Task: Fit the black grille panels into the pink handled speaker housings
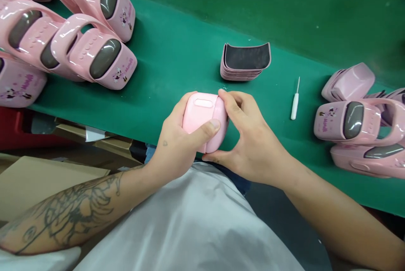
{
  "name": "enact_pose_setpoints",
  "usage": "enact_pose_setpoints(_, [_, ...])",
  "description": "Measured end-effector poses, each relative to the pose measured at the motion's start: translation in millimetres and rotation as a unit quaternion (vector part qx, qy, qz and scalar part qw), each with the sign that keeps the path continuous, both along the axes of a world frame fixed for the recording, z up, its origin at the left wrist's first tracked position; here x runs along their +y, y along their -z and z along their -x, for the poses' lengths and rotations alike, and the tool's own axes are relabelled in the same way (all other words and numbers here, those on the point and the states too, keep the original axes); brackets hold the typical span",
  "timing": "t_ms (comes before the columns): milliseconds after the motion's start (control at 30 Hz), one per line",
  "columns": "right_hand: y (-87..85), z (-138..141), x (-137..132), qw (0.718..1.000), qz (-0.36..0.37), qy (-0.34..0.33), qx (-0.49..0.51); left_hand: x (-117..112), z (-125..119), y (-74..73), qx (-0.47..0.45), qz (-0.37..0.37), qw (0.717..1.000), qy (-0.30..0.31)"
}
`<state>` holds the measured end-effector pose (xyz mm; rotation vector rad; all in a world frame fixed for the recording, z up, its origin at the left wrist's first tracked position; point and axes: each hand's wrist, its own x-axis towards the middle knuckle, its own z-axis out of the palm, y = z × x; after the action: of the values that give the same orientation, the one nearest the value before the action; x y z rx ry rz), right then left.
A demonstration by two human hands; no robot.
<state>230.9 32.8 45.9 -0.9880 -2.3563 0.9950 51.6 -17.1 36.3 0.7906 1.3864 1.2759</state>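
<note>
Pink case [204,115] sits in the middle of the frame over the edge of the green mat [177,64], held tight by the left hand [175,142] and right hand [249,138], and a weak grip could let it slip and drop.

Factory assembly line, mass-production work: green conveyor belt [177,68] running along the bench, rows of identical pink plastic housings [101,58] set out on it, stack of curved liners [245,62], cardboard cartons [41,182] stored below
</note>
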Motion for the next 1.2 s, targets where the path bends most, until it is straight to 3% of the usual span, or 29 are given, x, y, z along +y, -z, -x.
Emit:
enact_pose_setpoints(233, [3.9,1.5,4.3,1.0,-0.015,-0.016,-0.009,-3.8,8.0,4.7,0.016,0.018,0.999,0.041])
enact_pose_setpoints(367, [4.1,4.1,-7.9,1.0,-0.017,-0.014,-0.003,-12.6,14.3,6.1,0.085,0.036,0.995,0.041])
enact_pose_setpoints(533, [5.1,3.6,-22.7,0.999,-0.04,-0.013,0.007,-20.2,14.6,-3.8,0.171,0.038,0.982,0.065])
enact_pose_setpoints(800, [8.9,5.7,-25.3,0.996,-0.075,-0.05,0.024,-23.4,9.5,-7.0,0.18,0.026,0.982,0.056])
enact_pose_setpoints(967, [14.9,9.9,-10.9,0.994,-0.067,-0.065,0.047,-16.7,24.2,0.7,0.179,0.036,0.981,0.062])
enact_pose_setpoints(1067, [23.1,5.9,0.8,0.995,-0.024,-0.08,0.051,-9.6,41.6,14.6,0.126,0.059,0.989,0.049])
enact_pose_setpoints(1200, [34.5,-5.2,-2.8,0.991,0.08,0.079,0.073,-6.7,58.8,34.8,-0.119,0.039,0.992,-0.001])
